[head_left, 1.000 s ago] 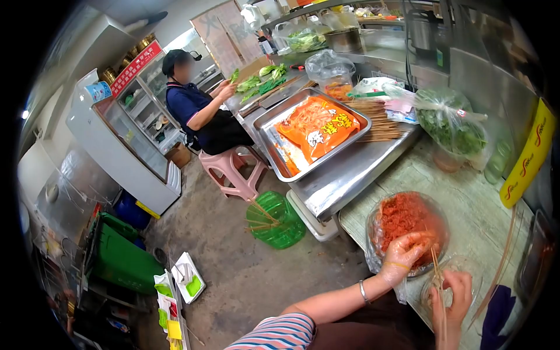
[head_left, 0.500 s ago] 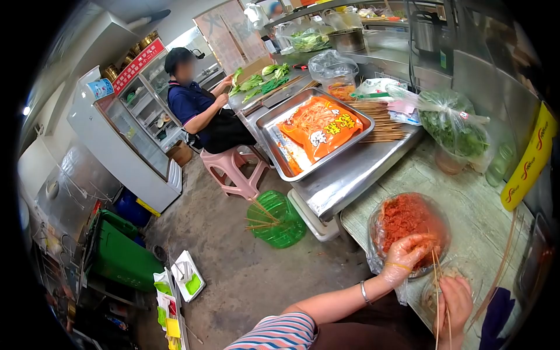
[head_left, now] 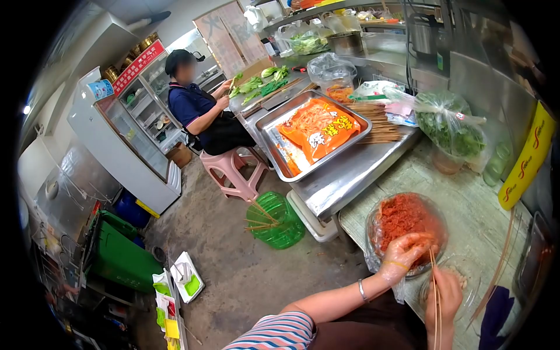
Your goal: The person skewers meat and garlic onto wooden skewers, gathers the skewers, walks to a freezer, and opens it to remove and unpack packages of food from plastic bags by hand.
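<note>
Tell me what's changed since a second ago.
The right hand has turned and shifted slightly left, baring more of the small dish. It still holds the skewers; nothing was visibly let go. The left hand stays at the bowl.

Commercial kitchen. Landmark: rectangular stainless-steel tray [head_left: 269,125]. Under it: silver metal worktop [head_left: 345,182]. Beyond it: green leafy vegetables [head_left: 249,86]. Left of it: tall white glass-doored refrigerator [head_left: 119,149], red lettered sign [head_left: 139,67] atop; dim contents, apparently foodstuffs. Right of it, nearer: round bowl [head_left: 372,232] of crumbly red food [head_left: 407,217].
</note>
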Motion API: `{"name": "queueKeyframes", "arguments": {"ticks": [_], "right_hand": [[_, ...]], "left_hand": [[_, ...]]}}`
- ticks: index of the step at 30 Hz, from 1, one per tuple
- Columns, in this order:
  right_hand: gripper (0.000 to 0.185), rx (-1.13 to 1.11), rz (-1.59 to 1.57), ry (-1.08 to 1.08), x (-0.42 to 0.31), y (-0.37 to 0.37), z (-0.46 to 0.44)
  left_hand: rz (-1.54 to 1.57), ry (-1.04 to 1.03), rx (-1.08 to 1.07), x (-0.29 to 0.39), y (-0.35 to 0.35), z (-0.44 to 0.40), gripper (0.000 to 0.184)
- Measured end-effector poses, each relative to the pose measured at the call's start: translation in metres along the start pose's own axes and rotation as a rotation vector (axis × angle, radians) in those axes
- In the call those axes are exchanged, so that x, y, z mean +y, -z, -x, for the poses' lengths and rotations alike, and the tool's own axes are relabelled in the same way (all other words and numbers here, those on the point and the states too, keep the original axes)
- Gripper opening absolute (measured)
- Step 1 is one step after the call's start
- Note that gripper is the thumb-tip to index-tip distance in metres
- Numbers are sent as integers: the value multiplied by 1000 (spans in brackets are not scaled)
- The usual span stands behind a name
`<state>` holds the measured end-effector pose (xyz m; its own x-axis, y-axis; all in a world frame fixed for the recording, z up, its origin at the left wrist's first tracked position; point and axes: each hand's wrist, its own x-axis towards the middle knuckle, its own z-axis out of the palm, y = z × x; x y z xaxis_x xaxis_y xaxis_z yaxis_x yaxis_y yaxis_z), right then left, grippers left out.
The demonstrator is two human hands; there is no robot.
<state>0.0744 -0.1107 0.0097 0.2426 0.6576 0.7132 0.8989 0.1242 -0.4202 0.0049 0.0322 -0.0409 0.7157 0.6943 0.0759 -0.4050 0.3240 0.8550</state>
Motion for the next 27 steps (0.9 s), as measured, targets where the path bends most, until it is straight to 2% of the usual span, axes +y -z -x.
{"name": "queueKeyframes", "arguments": {"ticks": [2, 3, 4, 5, 7, 9, 11, 13, 15, 16, 17, 19, 20, 21, 23, 25, 27], "right_hand": [[28, -93, -106, -106, -11, 10, 3], [28, -95, -105, -107, -12, 10, 8], [22, -33, -211, -228, -14, 10, 14], [20, 31, -316, -347, -15, 10, 17], [18, 61, -323, -319, -12, 11, 13], [18, 157, -483, -470, -11, 11, 17], [19, 159, -485, -471, -3, 6, 26], [29, 285, -586, -636, -2, 2, 34], [27, 301, -634, -651, -13, 3, 28], [29, 198, -609, -641, -9, 6, 29], [28, 164, -534, -590, -10, 8, 25], [29, 147, -603, -595, -15, 22, 19], [26, 167, -669, -594, -19, 28, 19], [20, 162, -886, -734, -24, 39, 24], [21, 279, -955, -740, -18, 60, 40], [23, 395, -940, -784, -12, 76, 56], [25, 636, -945, -778, 2, 95, 74]], "left_hand": [[62, -26, 17, -4, 1, -3, 29], [142, -88, 60, -1, -2, -5, 34], [223, -148, 103, 1, -4, -6, 40], [224, -147, 103, 0, -3, -6, 40], [281, -25, 59, 1, 0, -7, 45], [260, -26, 58, 3, -1, -7, 44], [243, -21, 53, 5, -2, -7, 44], [174, -59, 104, 4, -6, -8, 44], [56, 14, 158, 5, -7, -2, 46], [66, 13, 139, 15, -12, 1, 47], [4, 19, 126, 18, -12, -2, 46], [116, -61, 76, 19, -17, -4, 46], [96, -95, 114, 20, -6, -7, 46], [44, -132, 144, 23, 1, -9, 48], [-57, -163, 134, 21, 5, -7, 51], [-7, -188, 100, 30, -3, -3, 58], [-91, -230, -14, 30, 7, -11, 60]]}}
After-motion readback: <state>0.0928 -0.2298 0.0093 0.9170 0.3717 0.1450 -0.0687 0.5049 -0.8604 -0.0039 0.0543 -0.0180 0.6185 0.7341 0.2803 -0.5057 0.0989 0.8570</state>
